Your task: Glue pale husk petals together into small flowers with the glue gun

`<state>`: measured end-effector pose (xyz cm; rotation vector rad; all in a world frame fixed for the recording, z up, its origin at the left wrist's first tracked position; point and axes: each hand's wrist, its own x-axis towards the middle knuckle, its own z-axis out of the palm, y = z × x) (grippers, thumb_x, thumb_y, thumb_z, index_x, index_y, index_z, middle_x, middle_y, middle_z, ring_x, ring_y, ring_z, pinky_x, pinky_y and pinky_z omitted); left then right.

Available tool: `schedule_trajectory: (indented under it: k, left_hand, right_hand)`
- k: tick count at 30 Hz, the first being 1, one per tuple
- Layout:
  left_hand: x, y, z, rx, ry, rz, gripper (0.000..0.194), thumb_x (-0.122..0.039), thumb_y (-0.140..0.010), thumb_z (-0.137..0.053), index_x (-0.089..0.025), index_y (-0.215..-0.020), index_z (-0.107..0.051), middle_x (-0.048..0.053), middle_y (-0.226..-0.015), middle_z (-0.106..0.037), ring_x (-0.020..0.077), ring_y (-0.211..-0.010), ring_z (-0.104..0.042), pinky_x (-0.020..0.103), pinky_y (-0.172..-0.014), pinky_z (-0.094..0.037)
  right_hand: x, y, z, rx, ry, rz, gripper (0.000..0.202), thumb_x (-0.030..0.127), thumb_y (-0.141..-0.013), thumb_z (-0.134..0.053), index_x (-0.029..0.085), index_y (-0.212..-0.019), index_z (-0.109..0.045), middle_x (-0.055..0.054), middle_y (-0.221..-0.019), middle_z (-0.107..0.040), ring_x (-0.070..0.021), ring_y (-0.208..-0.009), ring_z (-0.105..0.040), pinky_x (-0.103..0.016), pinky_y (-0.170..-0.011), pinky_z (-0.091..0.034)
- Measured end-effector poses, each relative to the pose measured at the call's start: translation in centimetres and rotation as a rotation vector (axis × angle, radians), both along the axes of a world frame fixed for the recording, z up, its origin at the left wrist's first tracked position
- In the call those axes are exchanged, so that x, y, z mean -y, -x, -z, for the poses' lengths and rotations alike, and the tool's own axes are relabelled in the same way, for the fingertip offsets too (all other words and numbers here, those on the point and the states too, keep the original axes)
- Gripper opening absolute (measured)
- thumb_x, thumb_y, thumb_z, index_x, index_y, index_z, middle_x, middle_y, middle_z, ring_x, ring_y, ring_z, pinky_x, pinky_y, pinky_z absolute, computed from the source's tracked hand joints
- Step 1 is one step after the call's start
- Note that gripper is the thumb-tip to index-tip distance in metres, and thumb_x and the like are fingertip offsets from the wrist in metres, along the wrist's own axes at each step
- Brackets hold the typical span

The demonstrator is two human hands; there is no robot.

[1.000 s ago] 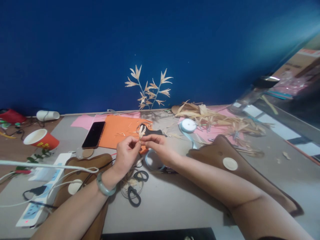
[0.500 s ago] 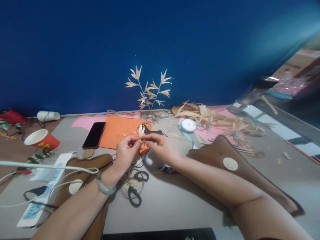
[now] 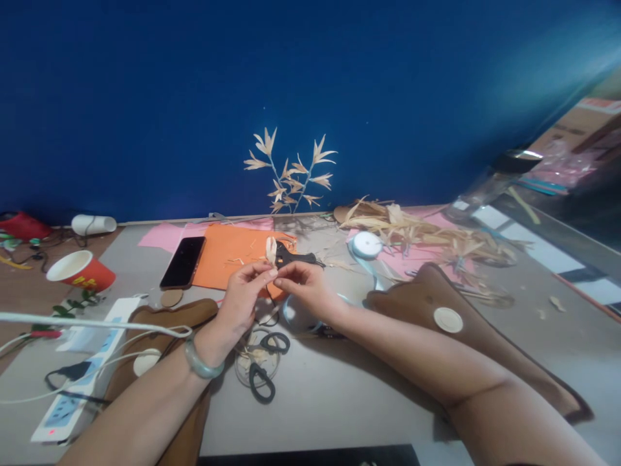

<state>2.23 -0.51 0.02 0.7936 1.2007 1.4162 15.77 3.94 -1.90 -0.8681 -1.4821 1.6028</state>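
Note:
Both hands meet over the front edge of an orange sheet (image 3: 213, 255). Between my fingertips stands a small pale husk piece (image 3: 271, 250). My left hand (image 3: 245, 291) pinches its base with thumb and forefinger. My right hand (image 3: 308, 288) is closed beside it, its fingertips touching the same spot. Just behind the fingers lies a black tool (image 3: 301, 257), perhaps a glue gun, partly hidden. Black-handled scissors (image 3: 262, 382) rest on a round clear dish below my hands. Behind them, a branch with pale husk flowers (image 3: 294, 184) stands upright against the blue wall.
To the left are a phone (image 3: 183, 262), a red paper cup (image 3: 82, 270), and a power strip (image 3: 87, 372) with cables. Rightward lie a ribbon roll (image 3: 366, 244), dried husks (image 3: 412, 230) and a brown cushion-like piece (image 3: 427, 304).
The husk piece has shifted slightly left and stands clearer of the fingers. My right fingertips have drawn down a little, and more of the black tool shows.

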Motion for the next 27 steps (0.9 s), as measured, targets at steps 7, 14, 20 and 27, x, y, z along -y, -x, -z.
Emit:
schedule_trajectory:
  k: [7,14,20,27]
  left_hand:
    - [0.0,0.2,0.0,-0.053,-0.056,0.076,0.023,-0.031,-0.065,-0.076,-0.014,-0.079,-0.071,0.006,-0.087,-0.069,0.0169,-0.079,-0.062,0.028,-0.068,-0.052]
    - [-0.3,1.1,0.6,-0.109,-0.153,0.092,0.022,-0.026,-0.067,-0.075,-0.017,-0.086,-0.072,0.004,-0.092,-0.071,0.0170,-0.088,-0.064,0.030,-0.085,-0.049]
    - [-0.5,1.6,0.5,-0.262,-0.193,0.053,0.018,-0.032,-0.070,-0.074,-0.016,-0.078,-0.072,0.004,-0.081,-0.069,0.0161,-0.078,-0.062,0.030,-0.078,-0.049]
    - [-0.7,1.9,0.9,-0.315,-0.255,0.039,0.017,-0.033,-0.071,-0.074,-0.016,-0.074,-0.071,0.003,-0.078,-0.068,0.0153,-0.078,-0.062,0.027,-0.076,-0.048]
  right_hand:
    - [-0.1,-0.5,-1.0,0.040,-0.046,0.017,0.028,0.042,-0.072,-0.072,0.015,-0.074,-0.065,0.001,-0.064,-0.061,-0.0095,-0.057,-0.053,-0.023,-0.055,-0.046]
    - [-0.7,-1.0,-1.5,0.073,-0.090,-0.027,0.025,0.040,-0.074,-0.071,0.015,-0.074,-0.067,0.001,-0.065,-0.061,-0.0094,-0.059,-0.052,-0.024,-0.059,-0.045]
    - [-1.2,-1.2,-1.9,0.107,-0.060,-0.083,0.026,0.040,-0.072,-0.073,0.015,-0.075,-0.067,-0.001,-0.068,-0.065,-0.0108,-0.060,-0.057,-0.025,-0.059,-0.048]
    - [-1.5,-1.4,-1.7,0.125,-0.122,-0.124,0.021,0.035,-0.074,-0.071,0.015,-0.073,-0.068,-0.002,-0.069,-0.068,-0.0110,-0.062,-0.060,-0.024,-0.060,-0.047]
